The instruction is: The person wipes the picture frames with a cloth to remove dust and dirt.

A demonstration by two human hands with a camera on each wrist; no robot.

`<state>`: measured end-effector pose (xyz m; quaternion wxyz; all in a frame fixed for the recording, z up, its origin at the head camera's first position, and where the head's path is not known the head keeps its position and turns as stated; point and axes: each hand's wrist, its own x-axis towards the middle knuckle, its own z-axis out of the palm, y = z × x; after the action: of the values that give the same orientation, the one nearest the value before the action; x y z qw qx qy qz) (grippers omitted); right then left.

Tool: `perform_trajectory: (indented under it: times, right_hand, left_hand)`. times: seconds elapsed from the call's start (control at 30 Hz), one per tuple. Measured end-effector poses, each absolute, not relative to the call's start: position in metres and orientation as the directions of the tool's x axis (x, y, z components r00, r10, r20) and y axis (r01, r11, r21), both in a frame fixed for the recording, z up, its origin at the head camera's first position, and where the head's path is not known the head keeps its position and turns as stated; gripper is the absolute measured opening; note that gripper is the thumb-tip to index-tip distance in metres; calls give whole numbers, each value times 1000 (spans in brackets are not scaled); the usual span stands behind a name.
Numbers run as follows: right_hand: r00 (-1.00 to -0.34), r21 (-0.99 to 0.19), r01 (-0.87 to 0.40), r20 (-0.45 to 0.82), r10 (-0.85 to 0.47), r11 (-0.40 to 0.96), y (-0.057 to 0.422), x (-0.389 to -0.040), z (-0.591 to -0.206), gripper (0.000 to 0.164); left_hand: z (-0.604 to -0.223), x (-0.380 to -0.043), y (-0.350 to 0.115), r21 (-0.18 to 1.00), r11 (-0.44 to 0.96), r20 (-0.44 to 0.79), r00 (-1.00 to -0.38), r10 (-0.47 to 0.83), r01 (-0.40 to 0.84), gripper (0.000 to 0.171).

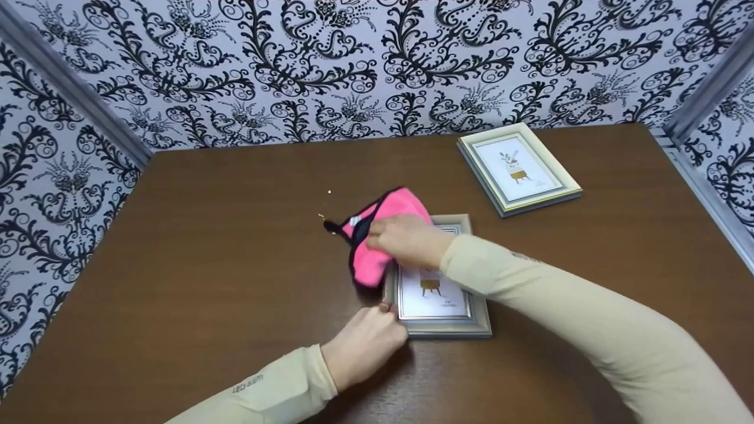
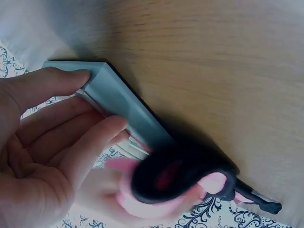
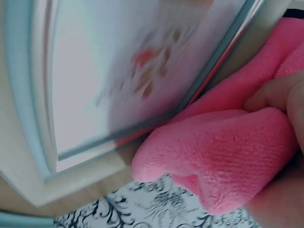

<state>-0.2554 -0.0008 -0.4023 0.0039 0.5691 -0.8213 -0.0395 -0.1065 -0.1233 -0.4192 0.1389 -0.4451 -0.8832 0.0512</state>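
Note:
A pink cloth with black edging is bunched in my right hand, which grips it over the left side of a picture frame. The frame is pale, with a print of a small orange-brown stool and flowers. My left hand holds the frame by its near left corner. In the left wrist view, thumb and fingers pinch the frame's grey-blue side. The right wrist view shows the fluffy cloth lying along the frame's inner border, fingers pressed into it.
A second picture frame lies face up at the back right of the brown table. Small light crumbs lie left of the cloth. Patterned black and white walls stand behind and at both sides.

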Motion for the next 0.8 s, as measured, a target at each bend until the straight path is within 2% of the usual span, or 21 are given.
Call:
perform_trajectory:
  times: [0.2, 0.37, 0.5, 0.67, 0.8]
  right_hand:
    - [-471, 129, -880, -126, -873, 457, -18, -293, -404, 36]
    - [-516, 176, -849, -77, -853, 498, -20, -303, -407, 29]
    - [-479, 171, -871, -87, -873, 461, -17, -293, -407, 28]
    - [-405, 138, -911, -123, -906, 388, -13, -266, -403, 33]
    - [-338, 131, -937, -120, -934, 322, -10, -245, -402, 30]
  left_hand:
    - [-417, -108, -122, -158, 620, 169, -598, 783, 768, 15]
    - [-416, -108, -120, -166, 630, 160, -610, 777, 759, 16]
    - [-414, -109, -118, -162, 632, 151, -614, 775, 758, 16]
    - [-415, -109, -120, -184, 631, 170, -608, 776, 754, 14]
    - [-417, -109, -120, -220, 624, 190, -595, 781, 749, 12]
